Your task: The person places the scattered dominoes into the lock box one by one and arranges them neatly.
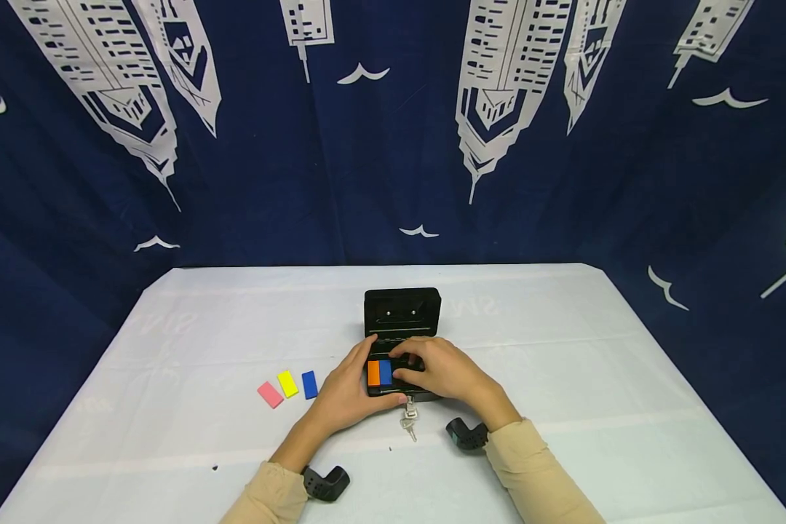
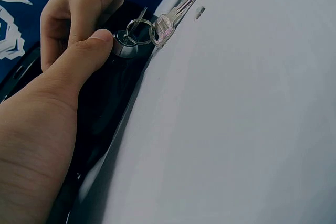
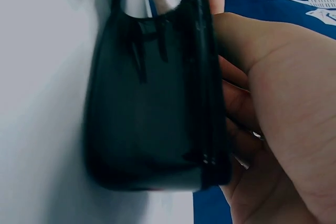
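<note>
A small black metal cash box (image 1: 402, 302) stands with its lid raised. Inside, an orange block (image 1: 373, 373) and a blue block (image 1: 385, 372) lie side by side at the left. My left hand (image 1: 347, 389) rests against the box's left side, fingers extended, thumb along the front rim beside the lock (image 2: 126, 47). My right hand (image 1: 448, 367) reaches into the box from the right, its bent index finger and thumb near the blue block. I cannot tell whether it pinches anything. Keys (image 1: 409, 428) on a ring hang from the lock at the front.
Left of the box lie a pink block (image 1: 271, 395), a yellow block (image 1: 288, 383) and another blue block (image 1: 310, 385) on the white-covered table (image 1: 170, 429). A dark blue curtain (image 1: 340, 167) with white building prints hangs behind the table.
</note>
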Demonstrator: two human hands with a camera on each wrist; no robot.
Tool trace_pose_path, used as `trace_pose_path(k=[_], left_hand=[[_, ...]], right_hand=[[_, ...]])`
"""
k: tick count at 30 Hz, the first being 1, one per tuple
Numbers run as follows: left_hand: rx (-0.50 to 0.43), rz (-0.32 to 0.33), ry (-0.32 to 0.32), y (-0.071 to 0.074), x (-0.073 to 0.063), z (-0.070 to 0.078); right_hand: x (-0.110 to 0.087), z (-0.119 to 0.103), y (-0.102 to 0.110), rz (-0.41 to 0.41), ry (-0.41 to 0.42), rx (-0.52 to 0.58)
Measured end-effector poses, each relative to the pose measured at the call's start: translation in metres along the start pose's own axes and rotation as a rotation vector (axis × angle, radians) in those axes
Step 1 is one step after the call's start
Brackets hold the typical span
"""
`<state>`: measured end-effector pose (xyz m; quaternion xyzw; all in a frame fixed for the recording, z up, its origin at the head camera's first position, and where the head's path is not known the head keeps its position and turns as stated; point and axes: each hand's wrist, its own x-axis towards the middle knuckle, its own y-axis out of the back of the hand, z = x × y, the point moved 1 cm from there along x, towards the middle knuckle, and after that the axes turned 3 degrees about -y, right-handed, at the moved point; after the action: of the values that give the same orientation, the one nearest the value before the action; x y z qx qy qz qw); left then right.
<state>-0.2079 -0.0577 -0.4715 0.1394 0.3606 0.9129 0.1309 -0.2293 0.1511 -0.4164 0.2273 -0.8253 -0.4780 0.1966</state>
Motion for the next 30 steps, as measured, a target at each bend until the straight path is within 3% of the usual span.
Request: trace_pose_path(k=[30], left_hand=[[0.005, 0.004, 0.026, 0.000, 0.000, 0.001]], right_hand=[[-0.008, 0.011, 0.028, 0.033, -0.048, 0.032]])
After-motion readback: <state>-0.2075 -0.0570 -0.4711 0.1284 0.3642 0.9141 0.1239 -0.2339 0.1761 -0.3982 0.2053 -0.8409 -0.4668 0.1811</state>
